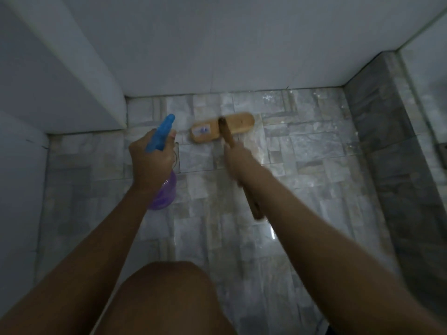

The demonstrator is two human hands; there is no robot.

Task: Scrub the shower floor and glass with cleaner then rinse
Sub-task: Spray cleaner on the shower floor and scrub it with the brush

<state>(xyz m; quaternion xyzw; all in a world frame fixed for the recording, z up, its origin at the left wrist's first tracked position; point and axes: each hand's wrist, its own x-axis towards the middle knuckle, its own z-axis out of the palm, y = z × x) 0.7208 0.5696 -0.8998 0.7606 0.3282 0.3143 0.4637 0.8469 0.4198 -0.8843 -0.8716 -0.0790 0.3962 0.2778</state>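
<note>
The grey and beige stone-pattern tiled shower floor (302,153) fills the middle of the view and shows a wet sheen on its right half and near the centre. A plain white back wall (217,44) bounds it on the far side. A white boxed-out wall section (60,68) projects at the left. A dark grey stone-tiled kerb (387,141) runs along the right edge, with a clear glass panel (430,81) standing beyond it at the far right.

The left hand (150,160) has its fingers wrapped round the neck of a translucent purple spray bottle with a blue trigger head (160,134). The bottle is held above the floor, left of centre, nozzle pointing far.

The right hand (239,160), blurred, grips the brown wooden handle (256,209) of a long wooden scrubbing brush (222,128). The brush head lies flat on the tiles near the back wall, just right of the bottle.

A square metal floor drain (177,160) sits between the two hands and is partly hidden by the left hand and bottle. A bare knee (164,286) covers the near centre of the floor.
</note>
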